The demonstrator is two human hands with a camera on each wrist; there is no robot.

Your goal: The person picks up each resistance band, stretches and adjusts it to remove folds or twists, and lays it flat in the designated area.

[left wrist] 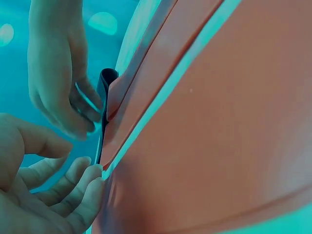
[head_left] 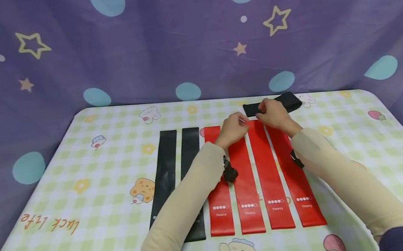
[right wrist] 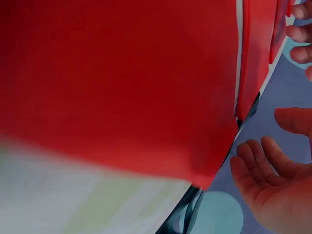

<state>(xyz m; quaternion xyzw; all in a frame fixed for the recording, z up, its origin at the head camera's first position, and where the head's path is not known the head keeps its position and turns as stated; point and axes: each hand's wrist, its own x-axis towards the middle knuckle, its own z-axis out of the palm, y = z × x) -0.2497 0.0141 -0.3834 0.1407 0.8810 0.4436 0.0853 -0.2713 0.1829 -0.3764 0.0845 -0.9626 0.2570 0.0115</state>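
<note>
Several red resistance bands (head_left: 267,167), printed "Heavy", lie side by side in lengthwise rows on the table. Two black resistance bands (head_left: 164,167) lie to their left, partly hidden by the left forearm. My left hand (head_left: 232,129) is at the far ends of the red bands, fingers loosely bent and its fingertips at a band's edge in the left wrist view. Just right of it, my right hand (head_left: 275,115) hovers by the far ends, thumb and fingers apart in the right wrist view (right wrist: 278,190). Behind it lies a folded black band (head_left: 288,101).
A pale green checked cloth (head_left: 104,168) with cartoon prints covers the table. Behind the far edge hangs a purple curtain (head_left: 178,36) with stars and blue ovals. A dark wrist camera (head_left: 229,172) sits on the left wrist.
</note>
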